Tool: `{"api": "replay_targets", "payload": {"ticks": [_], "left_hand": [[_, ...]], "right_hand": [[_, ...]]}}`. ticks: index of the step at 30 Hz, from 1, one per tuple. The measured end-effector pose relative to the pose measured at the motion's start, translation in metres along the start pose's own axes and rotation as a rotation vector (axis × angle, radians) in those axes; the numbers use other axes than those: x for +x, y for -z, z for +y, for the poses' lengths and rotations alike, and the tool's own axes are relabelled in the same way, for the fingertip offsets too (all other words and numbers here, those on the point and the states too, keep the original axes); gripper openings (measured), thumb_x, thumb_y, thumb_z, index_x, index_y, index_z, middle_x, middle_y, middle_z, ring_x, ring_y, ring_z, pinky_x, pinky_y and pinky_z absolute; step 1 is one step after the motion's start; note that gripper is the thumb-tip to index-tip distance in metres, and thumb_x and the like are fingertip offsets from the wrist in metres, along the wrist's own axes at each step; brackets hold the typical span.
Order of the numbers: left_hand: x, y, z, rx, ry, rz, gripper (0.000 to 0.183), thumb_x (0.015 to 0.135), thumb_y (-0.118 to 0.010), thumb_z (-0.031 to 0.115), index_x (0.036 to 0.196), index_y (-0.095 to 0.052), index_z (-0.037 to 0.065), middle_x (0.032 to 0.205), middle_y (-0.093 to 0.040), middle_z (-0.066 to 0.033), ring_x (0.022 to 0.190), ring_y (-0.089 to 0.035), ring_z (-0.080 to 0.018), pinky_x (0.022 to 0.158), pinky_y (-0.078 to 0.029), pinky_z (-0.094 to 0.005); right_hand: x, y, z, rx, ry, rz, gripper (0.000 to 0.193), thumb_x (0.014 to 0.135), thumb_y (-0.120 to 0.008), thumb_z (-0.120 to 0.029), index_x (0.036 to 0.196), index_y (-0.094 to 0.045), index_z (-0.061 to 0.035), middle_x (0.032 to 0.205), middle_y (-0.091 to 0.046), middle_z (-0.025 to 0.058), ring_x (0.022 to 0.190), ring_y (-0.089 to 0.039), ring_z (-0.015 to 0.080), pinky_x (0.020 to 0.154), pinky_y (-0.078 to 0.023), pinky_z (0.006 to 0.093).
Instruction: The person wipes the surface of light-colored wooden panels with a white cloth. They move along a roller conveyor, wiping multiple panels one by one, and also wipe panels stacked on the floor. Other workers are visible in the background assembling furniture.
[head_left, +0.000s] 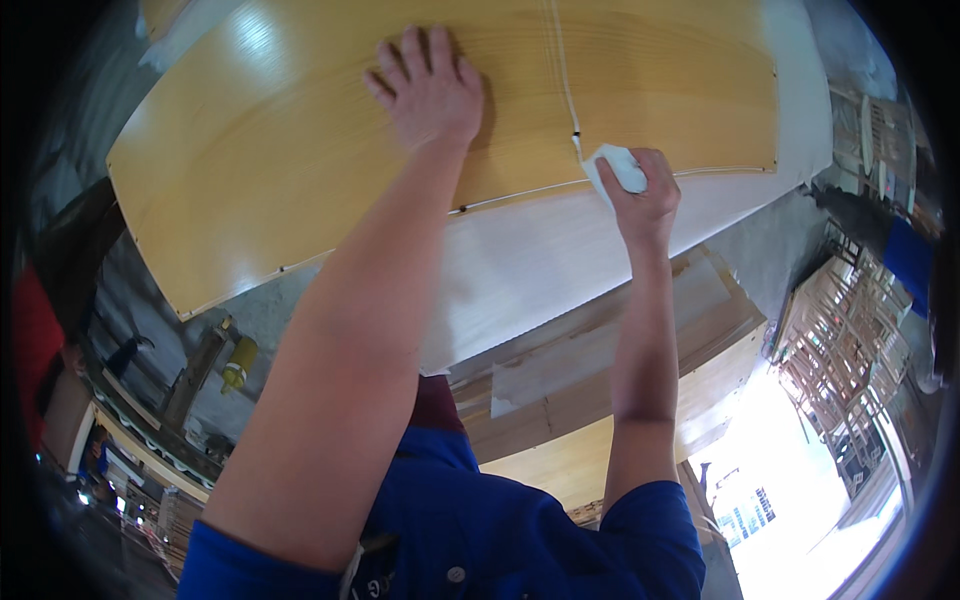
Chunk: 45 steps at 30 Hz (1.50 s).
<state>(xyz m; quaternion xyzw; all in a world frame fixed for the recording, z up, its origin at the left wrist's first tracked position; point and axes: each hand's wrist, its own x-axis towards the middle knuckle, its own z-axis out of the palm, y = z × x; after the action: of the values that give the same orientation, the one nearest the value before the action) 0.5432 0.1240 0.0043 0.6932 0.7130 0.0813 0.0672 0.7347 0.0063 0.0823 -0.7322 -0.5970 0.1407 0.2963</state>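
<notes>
A worker's left hand (435,105) lies with fingers spread on a yellow board (270,160), which rests on a white counter (530,265), while the right hand (648,200) pinches a white cloth (622,166) between thumb and fingers at the board's near edge, toward its right corner. A white cord (566,85) crosses the board, ending just beside the cloth.

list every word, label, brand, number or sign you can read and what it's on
Blue shirt: light lettering, only partly showing; no whole word readable.
Bright patch at lower right: dark, print-like marks, too small and blurred to read.
Yellow wood-grain panel and white wad in the right hand: none seen.
</notes>
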Motion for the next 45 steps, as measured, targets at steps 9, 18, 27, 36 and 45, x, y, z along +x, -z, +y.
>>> {"api": "replay_targets", "payload": {"ticks": [9,18,27,36,45], "left_hand": [[0.001,0.056,-0.041,-0.303,-0.085,-0.322,0.052,0.089,-0.038,0.033,0.135,-0.040,0.008,0.145,-0.032,-0.0120,0.136,-0.021,-0.0353,0.109,-0.015,-0.0553],[-0.228,0.162,-0.401,-0.552,-0.346,-0.056,0.014,0.086,-0.051,0.015,0.096,-0.058,0.007,0.086,-0.057,-0.0123,0.084,-0.056,-0.0322,0.072,-0.046,-0.0427],[-0.674,0.302,-0.664,-0.453,0.937,0.356,0.024,0.087,-0.051,0.020,0.105,-0.061,0.008,0.102,-0.064,-0.0143,0.096,-0.059,-0.0325,0.082,-0.047,-0.0394],[-0.923,0.317,-0.654,-0.508,1.676,0.870,0.023,0.086,-0.050,0.020,0.100,-0.063,0.006,0.085,-0.067,-0.0139,0.084,-0.064,-0.0296,0.075,-0.049,-0.0375],[-0.897,0.297,-0.652,-0.667,1.615,0.638,0.026,0.086,-0.049,0.024,0.100,-0.064,0.007,0.094,-0.065,-0.0168,0.089,-0.062,-0.0330,0.079,-0.049,-0.0424]], "right_hand": [[-0.060,0.044,-0.065,1.174,-0.739,0.184,0.039,0.087,-0.058,-0.025,0.117,-0.051,-0.0007,0.104,-0.058,0.0148,0.073,-0.057,0.0168,0.048,-0.043,0.0227],[-0.188,-0.057,-0.247,2.246,-0.830,-0.718,0.050,0.090,-0.050,-0.030,0.136,-0.038,-0.0176,0.128,-0.047,0.0147,0.079,-0.056,0.0224,0.039,-0.037,0.0237],[-0.331,-0.133,-0.482,2.014,-0.670,-1.598,0.050,0.092,-0.049,-0.040,0.133,-0.041,-0.0136,0.098,-0.054,0.0123,0.067,-0.051,0.0183,0.040,-0.032,0.0236],[-0.461,-0.196,-0.691,1.782,-0.843,-2.098,0.053,0.089,-0.053,-0.042,0.133,-0.044,-0.0142,0.118,-0.053,0.0138,0.076,-0.051,0.0171,0.046,-0.035,0.0243],[-0.558,-0.269,-0.821,1.513,-0.752,-2.499,0.056,0.089,-0.049,-0.049,0.134,-0.042,-0.0151,0.108,-0.053,0.0142,0.068,-0.051,0.0184,0.045,-0.034,0.0256]]}}
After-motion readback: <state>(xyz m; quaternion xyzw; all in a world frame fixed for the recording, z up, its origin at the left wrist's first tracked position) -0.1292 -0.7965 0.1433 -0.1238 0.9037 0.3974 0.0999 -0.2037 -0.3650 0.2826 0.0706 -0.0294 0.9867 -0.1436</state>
